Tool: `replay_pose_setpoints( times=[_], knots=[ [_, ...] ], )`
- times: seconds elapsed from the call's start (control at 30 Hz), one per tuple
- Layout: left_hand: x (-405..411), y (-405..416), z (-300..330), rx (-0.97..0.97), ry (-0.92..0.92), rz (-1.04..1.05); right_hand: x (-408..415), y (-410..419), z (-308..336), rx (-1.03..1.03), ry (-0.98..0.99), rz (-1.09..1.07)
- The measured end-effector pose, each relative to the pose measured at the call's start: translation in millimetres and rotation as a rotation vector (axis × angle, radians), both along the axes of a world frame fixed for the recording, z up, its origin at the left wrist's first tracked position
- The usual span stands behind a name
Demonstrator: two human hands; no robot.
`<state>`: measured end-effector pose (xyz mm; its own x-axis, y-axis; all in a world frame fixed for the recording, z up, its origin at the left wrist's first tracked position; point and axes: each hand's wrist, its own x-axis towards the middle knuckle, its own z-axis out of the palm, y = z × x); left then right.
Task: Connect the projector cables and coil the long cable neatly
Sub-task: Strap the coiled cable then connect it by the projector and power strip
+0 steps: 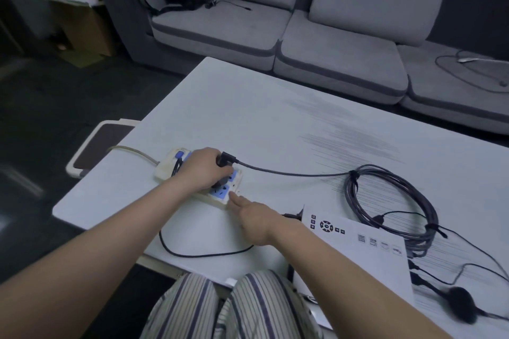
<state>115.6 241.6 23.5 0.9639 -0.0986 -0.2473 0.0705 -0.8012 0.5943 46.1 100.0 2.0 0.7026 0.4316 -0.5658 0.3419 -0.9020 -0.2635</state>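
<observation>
The left hand (pixel 202 169) curled its fingers round a black plug (pixel 226 160) over the power strip (pixel 217 187) on the desk (pixel 248 118). The right hand (pixel 254 219) pressed an extended finger on the strip's edge. The coiled cable (pixel 391 206) lay at three o'clock of the strip, the projector (pixel 358 250) at five.

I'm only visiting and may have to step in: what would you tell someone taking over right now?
Left hand: grips a black plug at the power strip, not clearly seated.
Right hand: fingers press the strip's near end, steadying it.
Projector sits at the table's near right edge; the long grey cable lies loosely looped behind it.
Done: little that shows.
Left: seat the plug, connect remaining cables, tidy the coil.
</observation>
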Motion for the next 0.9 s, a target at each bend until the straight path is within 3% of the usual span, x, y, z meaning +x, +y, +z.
replay_pose_setpoints(
  times=[0.17, 0.37, 0.9],
  knots=[
    [3.1, -4.2, 4.3, 0.115, -0.047, 0.023, 3.4, 2.5, 6.7, -0.085, 0.020, 0.013],
    [4.8, -9.6, -1.6, 0.119, -0.016, 0.058, 6.0, 11.9, 12.6, -0.116, 0.090, -0.111],
    [11.1, -4.1, -5.7, 0.149, 0.007, 0.045, 12.8, 18.9, 23.1, -0.182, 0.129, -0.074]
  ],
)
